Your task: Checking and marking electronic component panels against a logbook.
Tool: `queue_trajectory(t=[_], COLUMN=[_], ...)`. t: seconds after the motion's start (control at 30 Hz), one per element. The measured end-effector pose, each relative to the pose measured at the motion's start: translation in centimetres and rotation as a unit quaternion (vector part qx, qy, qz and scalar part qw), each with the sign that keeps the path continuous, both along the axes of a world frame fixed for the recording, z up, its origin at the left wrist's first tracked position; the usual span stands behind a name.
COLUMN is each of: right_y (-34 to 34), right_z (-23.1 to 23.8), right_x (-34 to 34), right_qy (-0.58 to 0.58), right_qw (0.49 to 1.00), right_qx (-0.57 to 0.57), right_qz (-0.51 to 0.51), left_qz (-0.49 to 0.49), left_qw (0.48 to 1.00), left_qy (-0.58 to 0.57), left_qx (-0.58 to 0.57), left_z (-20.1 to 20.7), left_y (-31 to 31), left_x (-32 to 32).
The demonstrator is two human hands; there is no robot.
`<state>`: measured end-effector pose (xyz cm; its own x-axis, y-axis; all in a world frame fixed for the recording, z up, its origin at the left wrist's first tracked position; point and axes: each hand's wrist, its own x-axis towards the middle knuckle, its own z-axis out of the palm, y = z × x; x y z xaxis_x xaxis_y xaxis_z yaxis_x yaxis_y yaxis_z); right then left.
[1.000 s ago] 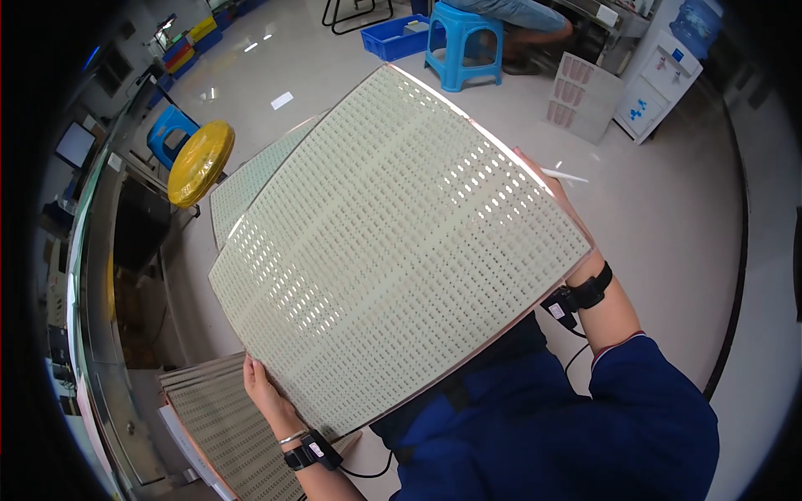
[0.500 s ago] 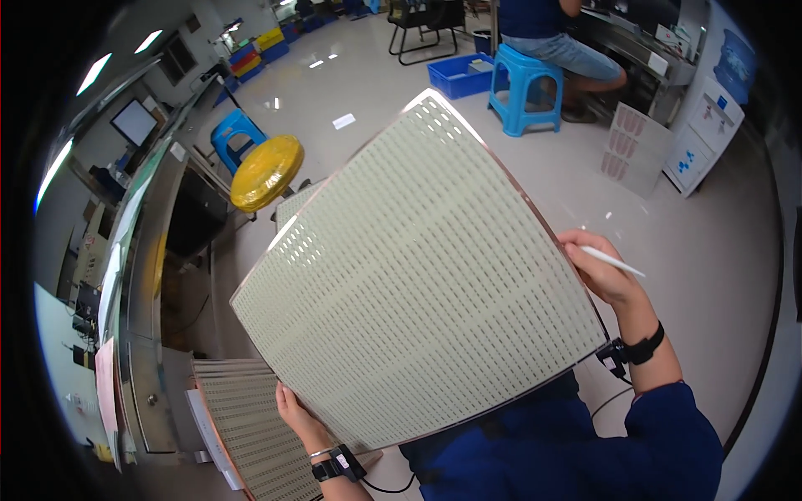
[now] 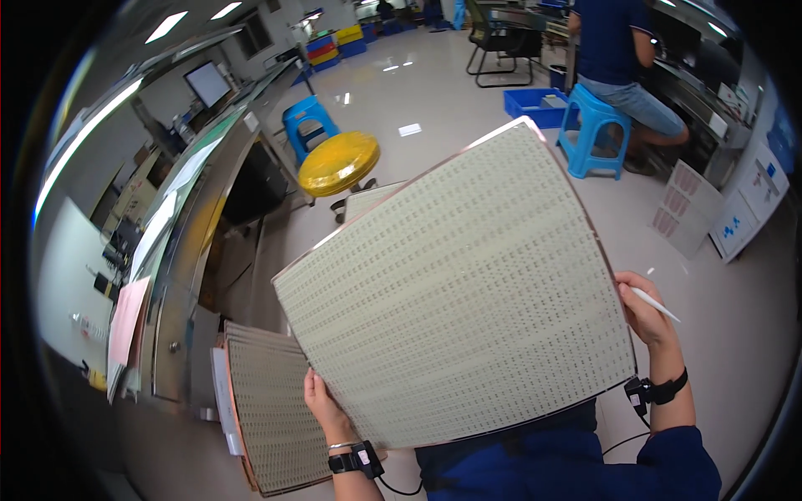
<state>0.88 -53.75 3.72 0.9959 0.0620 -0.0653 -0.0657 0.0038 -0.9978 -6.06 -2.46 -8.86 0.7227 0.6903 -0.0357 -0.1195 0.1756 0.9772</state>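
A large pale grey-green circuit board panel (image 3: pixel 459 284) with rows of small dark marks and a thin copper-coloured rim is tilted in front of me. My left hand (image 3: pixel 324 407) grips its lower left edge, the fingers partly hidden by the board. On the right edge, my right hand (image 3: pixel 646 316) is closed on the same panel. A slim white pen-like stick (image 3: pixel 658 306) is also held in that hand, pointing outward to the right. Beside my left hand, similar panels (image 3: pixel 276 409) with copper edges stand in a stack.
A long workbench (image 3: pixel 180 275) with papers runs along the left. Ahead are a yellow-covered round stool (image 3: pixel 340 163), a blue stool (image 3: pixel 307 125) and a blue bin (image 3: pixel 535 107). A person (image 3: pixel 614 50) sits on another blue stool (image 3: pixel 593 138). A white cabinet (image 3: pixel 750 204) stands right.
My view has swung left, so the room, panel and both hands appear farther right. The bright spots showing through the panel's slots have gone. Both hands keep their hold.
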Motion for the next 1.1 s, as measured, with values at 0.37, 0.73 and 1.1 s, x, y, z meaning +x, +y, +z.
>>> queue_trajectory(t=[0.37, 0.73, 1.1], right_y=[0.3, 4.1, 24.7], right_z=[0.2, 3.4, 4.3], right_x=[1.0, 0.7, 1.1], right_qy=[-0.042, -0.029, 0.090], right_qw=[0.996, 0.988, 0.947], right_qx=[0.077, 0.099, 0.036], right_qz=[0.034, 0.117, 0.307], left_qz=[0.028, 0.054, 0.029], left_qw=[0.999, 0.997, 0.962], left_qy=[-0.027, -0.032, 0.268], left_qx=[-0.032, -0.055, 0.037], left_z=[-0.5, -2.7, -13.7], left_y=[0.6, 1.8, 1.7], left_x=[-1.2, -2.9, -10.1])
